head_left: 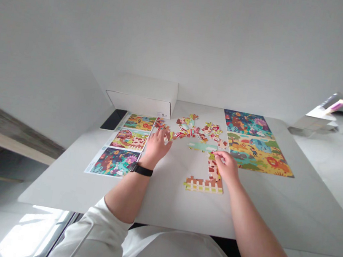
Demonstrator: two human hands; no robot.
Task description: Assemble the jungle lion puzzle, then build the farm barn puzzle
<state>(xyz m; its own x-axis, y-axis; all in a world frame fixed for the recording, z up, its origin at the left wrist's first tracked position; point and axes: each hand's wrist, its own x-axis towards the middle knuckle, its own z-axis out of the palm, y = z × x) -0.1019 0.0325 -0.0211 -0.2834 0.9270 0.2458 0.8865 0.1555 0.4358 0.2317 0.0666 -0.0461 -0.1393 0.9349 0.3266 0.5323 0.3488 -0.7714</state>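
My left hand (157,147), with a dark watch band on its wrist, has its fingers spread at the loose jigsaw pieces (186,132) left of centre. Over the right side of a partly joined jigsaw, my right hand (227,167) pinches a small puzzle piece, mostly hidden by the fingertips. Below that hand runs a brown-spotted strip of joined pieces (213,168). It meets a fence-patterned bottom row (203,186). A pale blue and green row (202,147) lies at the top of the joined part.
A sheet with three pictures (115,154) lies left, a black phone (113,119) beside its top. Behind stands a white box (140,98) near the wall. Two finished-looking colourful puzzles (255,153) lie to the right on the white table (166,208).
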